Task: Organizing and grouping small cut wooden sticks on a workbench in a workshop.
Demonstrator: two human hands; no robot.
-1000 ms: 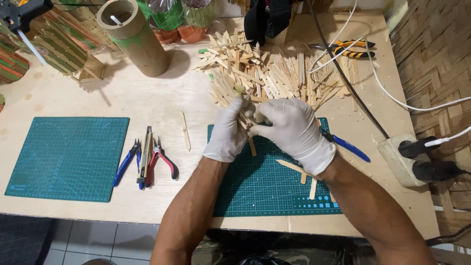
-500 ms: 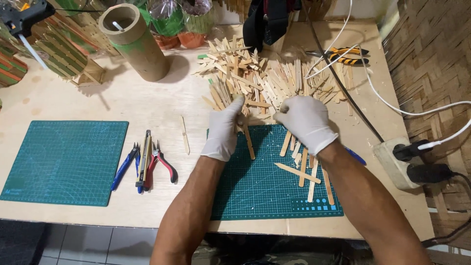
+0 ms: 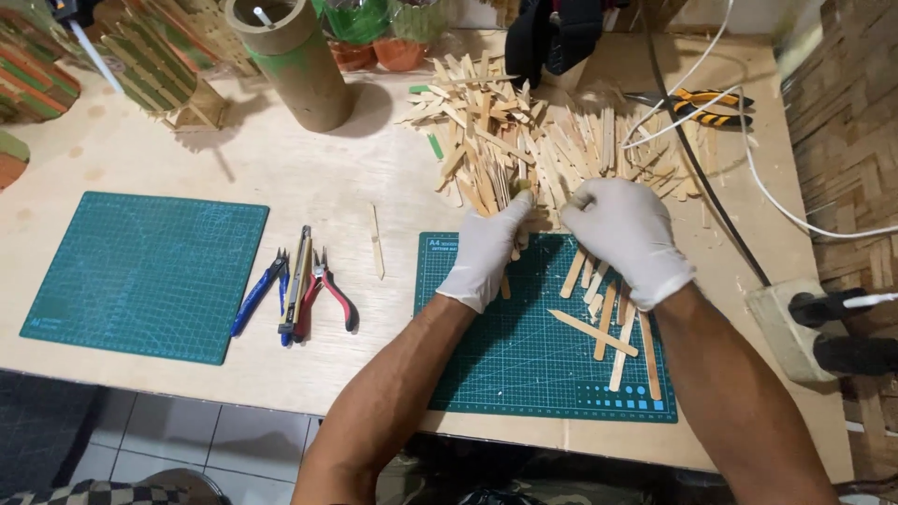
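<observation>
Both hands wear white gloves and reach into a big heap of wooden craft sticks (image 3: 524, 140) at the back of the table. My left hand (image 3: 486, 248) pinches a few sticks at the heap's near edge, fingers closed around them. My right hand (image 3: 627, 234) lies palm down over the sticks at the heap's near right side, its fingers curled among them. Under both wrists lies a green cutting mat (image 3: 524, 365). Several loose sticks (image 3: 608, 323) lie spread on the mat below my right hand.
A second green mat (image 3: 140, 271) lies at the left. Between the mats rest blue pliers (image 3: 257, 295), a utility knife (image 3: 297, 281), red pliers (image 3: 327, 290) and a single stick (image 3: 376, 243). A cardboard tube (image 3: 299, 61), yellow-black pliers (image 3: 702, 103), cables and a power strip (image 3: 795, 323) stand around.
Both hands have moved from the mat's far edge up into the heap. Sticks that were held a second ago now lie spread on the mat.
</observation>
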